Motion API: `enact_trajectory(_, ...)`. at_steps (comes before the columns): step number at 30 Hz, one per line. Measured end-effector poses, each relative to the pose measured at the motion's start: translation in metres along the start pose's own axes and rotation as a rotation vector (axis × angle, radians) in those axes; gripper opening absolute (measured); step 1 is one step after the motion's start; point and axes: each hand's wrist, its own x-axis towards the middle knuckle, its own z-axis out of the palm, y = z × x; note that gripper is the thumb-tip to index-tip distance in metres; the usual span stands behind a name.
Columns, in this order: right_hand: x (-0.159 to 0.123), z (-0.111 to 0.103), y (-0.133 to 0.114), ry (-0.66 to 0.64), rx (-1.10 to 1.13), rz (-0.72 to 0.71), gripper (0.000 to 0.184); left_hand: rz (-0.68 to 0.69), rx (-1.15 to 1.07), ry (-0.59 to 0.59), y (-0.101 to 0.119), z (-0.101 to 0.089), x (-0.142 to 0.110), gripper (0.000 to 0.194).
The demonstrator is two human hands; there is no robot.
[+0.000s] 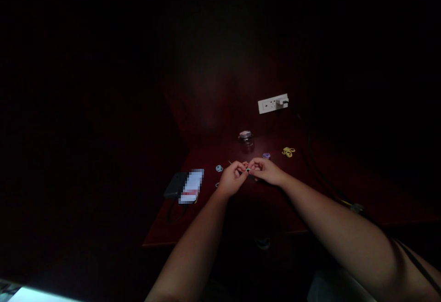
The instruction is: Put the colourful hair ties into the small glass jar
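My left hand point(231, 180) and my right hand point(267, 172) meet over the table, fingertips pinched. Between them is a thin green elastic band point(248, 169), held from both sides. Just behind the fingertips lies a group of orange bands point(245, 164), partly hidden by my hands. Light blue bands point(219, 168) lie left of my left hand, and a pale ring point(217, 185) shows beside its wrist. Purple bands point(266, 155) sit just beyond my right hand. Farther right is a loose pile of yellow bands point(288, 152).
A clear lidded jar point(245, 139) stands behind the hands. To the left, a lit phone point(191, 186) with a blurred screen lies against a dark flat object point(175, 185). A wall socket point(273, 103) holds a plug; a dark cable point(320, 178) runs along the right.
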Motion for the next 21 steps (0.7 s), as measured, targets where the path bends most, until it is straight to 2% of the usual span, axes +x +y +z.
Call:
enact_trajectory(4,0.0007,-0.0010,0.0019,-0.015,-0.033,0.018,0.035,0.000,-0.025,0.019,-0.0007,0.0015,0.0009,0.018)
enact_trajectory(9,0.0018,-0.0026,0.0021,0.049,-0.052,-0.009,0.036,0.020,-0.061,0.024,-0.0029,0.0037,0.0013,0.022)
enact_trajectory(21,0.0020,-0.0031,0.0058,0.063,-0.025,-0.023,0.039,-0.052,-0.107,-0.033,-0.0043,0.0040,0.0030,0.020)
